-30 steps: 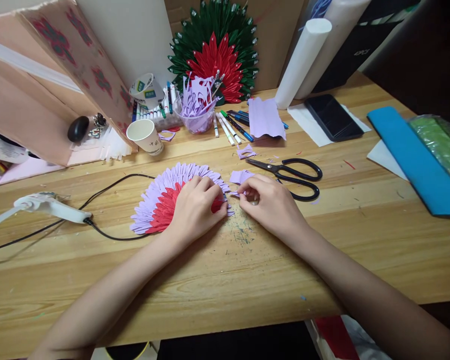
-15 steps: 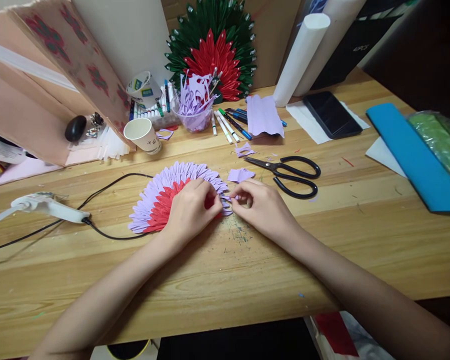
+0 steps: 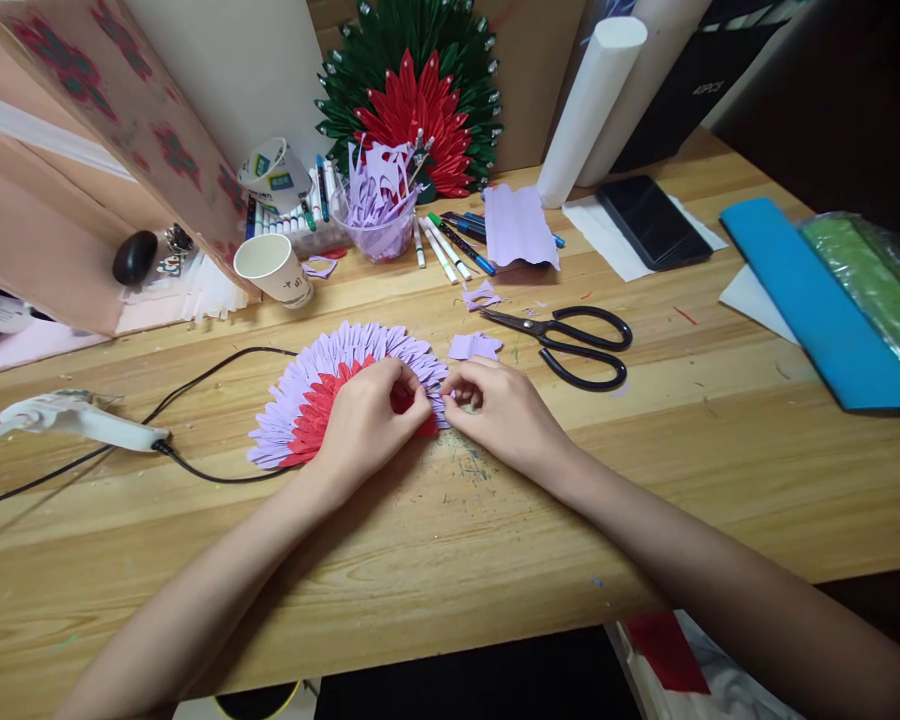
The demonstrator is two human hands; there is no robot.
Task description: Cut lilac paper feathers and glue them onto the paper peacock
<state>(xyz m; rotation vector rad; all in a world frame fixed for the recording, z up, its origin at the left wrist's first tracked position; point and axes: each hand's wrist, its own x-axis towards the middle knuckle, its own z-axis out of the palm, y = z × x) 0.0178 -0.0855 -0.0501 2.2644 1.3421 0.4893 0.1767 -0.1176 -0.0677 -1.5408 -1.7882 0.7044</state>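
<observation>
While the left hand (image 3: 367,425) is pressed on the red centre of the paper fan flower (image 3: 322,395), a small lilac petal (image 3: 445,396) is pinched between the fingertips of the right hand (image 3: 499,415) at the flower's right edge; both hands are close together there, almost touching. The flower lies flat on the wooden table (image 3: 495,520), in front of the person. Most of the work seems done — the lilac outer ring is filled from the left round to the right end. Judging from the loose lilac pieces (image 3: 475,346) beside the scissors (image 3: 570,340), a few petals are left — and no beads are seen yet, unlike on the green and red flower (image 3: 412,100) at the back.
</observation>
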